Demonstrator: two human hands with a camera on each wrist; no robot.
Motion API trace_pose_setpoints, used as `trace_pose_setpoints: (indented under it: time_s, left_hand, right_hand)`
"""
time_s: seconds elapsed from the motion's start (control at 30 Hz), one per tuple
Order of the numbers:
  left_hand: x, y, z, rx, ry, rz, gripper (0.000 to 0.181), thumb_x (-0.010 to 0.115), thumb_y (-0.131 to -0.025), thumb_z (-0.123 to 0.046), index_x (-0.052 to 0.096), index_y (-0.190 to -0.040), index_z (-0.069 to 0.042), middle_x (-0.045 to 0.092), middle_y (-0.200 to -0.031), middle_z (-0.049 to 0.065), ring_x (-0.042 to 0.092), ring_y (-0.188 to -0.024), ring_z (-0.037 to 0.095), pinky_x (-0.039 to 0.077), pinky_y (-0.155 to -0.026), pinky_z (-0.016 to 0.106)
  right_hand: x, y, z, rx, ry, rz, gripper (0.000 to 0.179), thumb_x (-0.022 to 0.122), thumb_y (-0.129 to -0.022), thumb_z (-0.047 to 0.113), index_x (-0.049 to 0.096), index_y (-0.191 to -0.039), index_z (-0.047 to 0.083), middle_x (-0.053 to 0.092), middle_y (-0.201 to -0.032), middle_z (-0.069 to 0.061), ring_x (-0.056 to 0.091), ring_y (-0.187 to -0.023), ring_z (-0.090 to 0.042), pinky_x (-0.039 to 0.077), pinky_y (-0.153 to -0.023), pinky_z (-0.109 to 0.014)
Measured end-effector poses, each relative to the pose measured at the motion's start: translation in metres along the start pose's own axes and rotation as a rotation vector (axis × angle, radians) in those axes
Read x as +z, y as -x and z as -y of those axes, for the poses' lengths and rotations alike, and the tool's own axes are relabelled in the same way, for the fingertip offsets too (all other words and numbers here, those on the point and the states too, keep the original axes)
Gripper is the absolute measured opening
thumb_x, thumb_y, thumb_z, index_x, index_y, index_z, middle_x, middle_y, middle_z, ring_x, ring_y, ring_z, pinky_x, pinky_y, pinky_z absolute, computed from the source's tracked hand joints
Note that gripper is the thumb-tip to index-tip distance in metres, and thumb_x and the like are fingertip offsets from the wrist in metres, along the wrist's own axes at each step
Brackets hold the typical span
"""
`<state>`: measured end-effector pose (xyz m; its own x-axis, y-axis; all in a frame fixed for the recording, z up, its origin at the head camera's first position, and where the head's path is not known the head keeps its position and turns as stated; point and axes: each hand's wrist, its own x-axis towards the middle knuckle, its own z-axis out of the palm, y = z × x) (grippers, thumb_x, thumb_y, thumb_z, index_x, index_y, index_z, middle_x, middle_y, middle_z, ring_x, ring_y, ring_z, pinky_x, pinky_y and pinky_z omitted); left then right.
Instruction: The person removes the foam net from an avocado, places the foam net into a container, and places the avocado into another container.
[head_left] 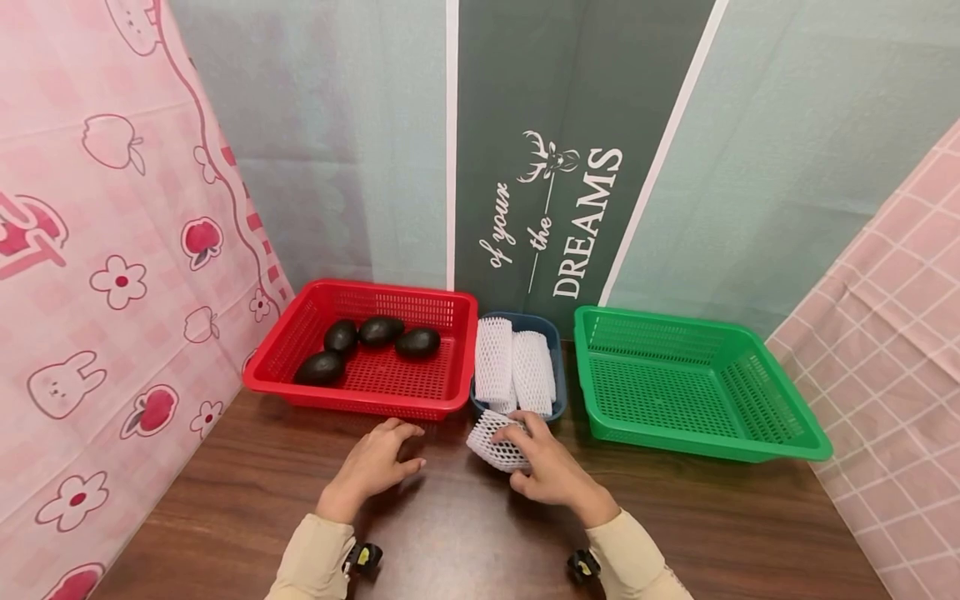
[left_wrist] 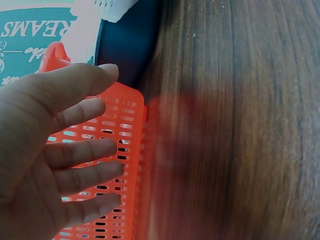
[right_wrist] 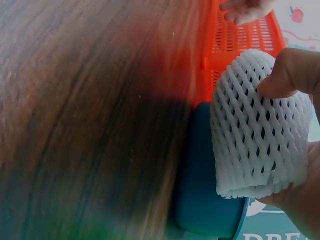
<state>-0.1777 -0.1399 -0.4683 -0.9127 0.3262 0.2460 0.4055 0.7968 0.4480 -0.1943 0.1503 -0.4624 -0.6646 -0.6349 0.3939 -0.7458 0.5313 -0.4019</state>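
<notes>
My right hand (head_left: 551, 462) grips a white foam net sleeve (head_left: 497, 442) in front of the blue bin. In the right wrist view the thumb presses on the mesh of this foam net sleeve (right_wrist: 262, 130). More foam net sleeves (head_left: 493, 358) stand in the blue bin (head_left: 557, 350). My left hand (head_left: 375, 462) is just in front of the red basket (head_left: 360, 408), its fingers spread and holding nothing. Several dark avocados (head_left: 380, 331) lie inside that basket. The left wrist view shows the left hand (left_wrist: 55, 150) palm-on, overlapping the basket's slotted wall.
At the right stands a green basket (head_left: 675, 400) with nothing in it. The blue bin sits between the two baskets, along the back of the brown wooden table (head_left: 450, 542). Cloth curtains (head_left: 360, 167) hang behind and on both sides.
</notes>
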Motion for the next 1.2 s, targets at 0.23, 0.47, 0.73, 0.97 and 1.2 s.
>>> trace_pose_setpoints:
  time_s: [0.23, 0.47, 0.73, 0.97, 1.2]
  left_hand:
    - [0.002, -0.001, -0.002, 0.001, 0.012, -0.002, 0.038, 0.079, -0.070, -0.022, 0.067, -0.103, -0.008, 0.059, -0.096, 0.005, 0.059, -0.090, 0.022, 0.048, -0.078, 0.038]
    - [0.003, -0.001, -0.003, 0.007, 0.017, -0.002, 0.038, 0.080, -0.071, -0.021, 0.066, -0.103, -0.007, 0.059, -0.097, 0.006, 0.059, -0.091, 0.022, 0.048, -0.078, 0.039]
    - [0.002, -0.001, -0.003, -0.007, 0.024, 0.003, 0.039, 0.079, -0.071, -0.021, 0.066, -0.104, -0.006, 0.060, -0.098, 0.008, 0.059, -0.091, 0.023, 0.048, -0.079, 0.039]
    - [-0.001, 0.002, -0.013, 0.046, 0.011, -0.005, 0.038, 0.079, -0.071, -0.022, 0.066, -0.104, -0.006, 0.059, -0.097, 0.005, 0.059, -0.090, 0.021, 0.048, -0.078, 0.037]
    - [-0.003, 0.005, -0.023, 0.079, 0.014, -0.015, 0.039, 0.079, -0.071, -0.022, 0.066, -0.105, -0.007, 0.059, -0.096, 0.005, 0.059, -0.090, 0.021, 0.048, -0.078, 0.037]
  right_hand:
    - [0.007, -0.001, 0.000, -0.020, 0.035, 0.051, 0.051, 0.070, -0.063, 0.005, 0.056, -0.109, 0.022, 0.042, -0.126, -0.013, 0.044, -0.111, -0.026, 0.048, -0.076, -0.036]
    - [0.008, 0.001, -0.007, -0.094, 0.172, -0.010, 0.051, 0.076, -0.064, 0.007, 0.056, -0.109, 0.017, 0.048, -0.120, -0.017, 0.050, -0.107, -0.031, 0.045, -0.081, -0.048]
    - [0.001, 0.003, -0.010, -0.086, 0.207, -0.046, 0.047, 0.075, -0.064, 0.006, 0.058, -0.107, 0.013, 0.051, -0.110, -0.010, 0.051, -0.099, -0.026, 0.046, -0.076, -0.045]
    - [0.000, 0.012, -0.007, -0.057, 0.201, -0.067, 0.046, 0.076, -0.065, 0.007, 0.059, -0.108, 0.011, 0.052, -0.109, -0.011, 0.052, -0.098, -0.027, 0.045, -0.074, -0.047]
    - [-0.005, 0.017, -0.001, 0.025, 0.161, -0.078, 0.051, 0.078, -0.064, 0.009, 0.059, -0.112, 0.011, 0.053, -0.112, -0.015, 0.052, -0.100, -0.032, 0.045, -0.073, -0.048]
